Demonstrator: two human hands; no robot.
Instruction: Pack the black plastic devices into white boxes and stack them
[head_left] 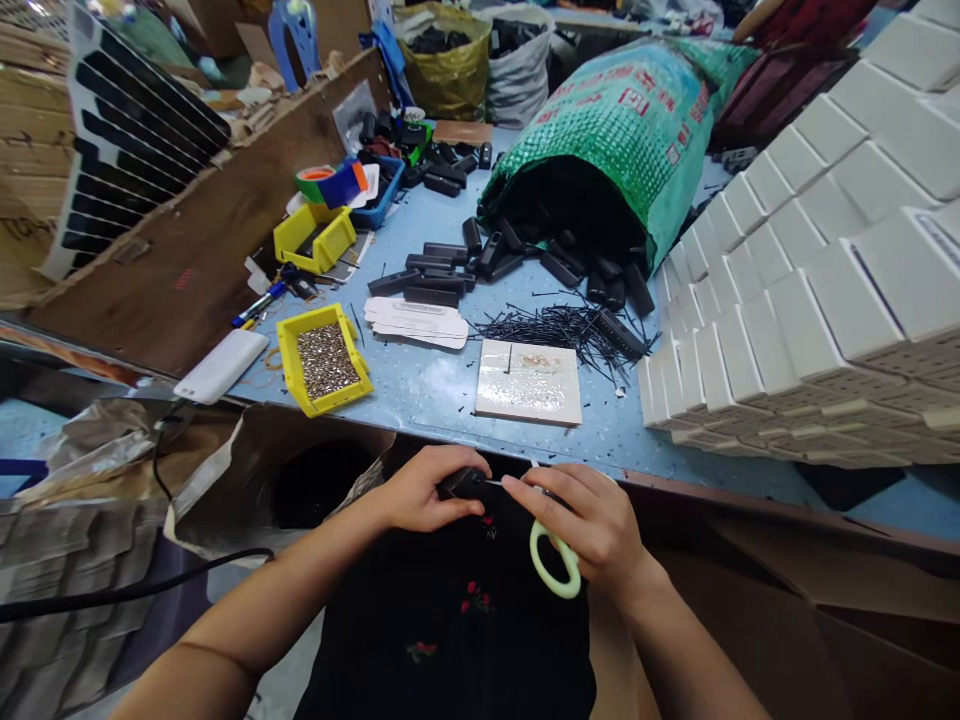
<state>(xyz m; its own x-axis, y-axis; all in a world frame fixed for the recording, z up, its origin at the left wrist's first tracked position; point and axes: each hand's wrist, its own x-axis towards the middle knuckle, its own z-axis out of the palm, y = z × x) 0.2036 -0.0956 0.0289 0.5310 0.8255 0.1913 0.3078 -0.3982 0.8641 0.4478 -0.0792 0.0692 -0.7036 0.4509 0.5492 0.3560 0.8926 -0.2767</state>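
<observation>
My left hand is closed around a small black plastic casing, held just off the table's front edge above my lap. Close beside it, my right hand grips scissors with pale green handles; one loop hangs below the palm. My right fingertips point at the casing's end. A thin light strip spans the short gap between them, and I cannot make out what it is. Much of the scissors lies hidden behind my fingers.
Before me on the blue table lie a whitish block, black cable ties and a yellow bin of small metal parts. Black casings spill from a green sack. Stacked white boxes stand right; a wooden board borders the left.
</observation>
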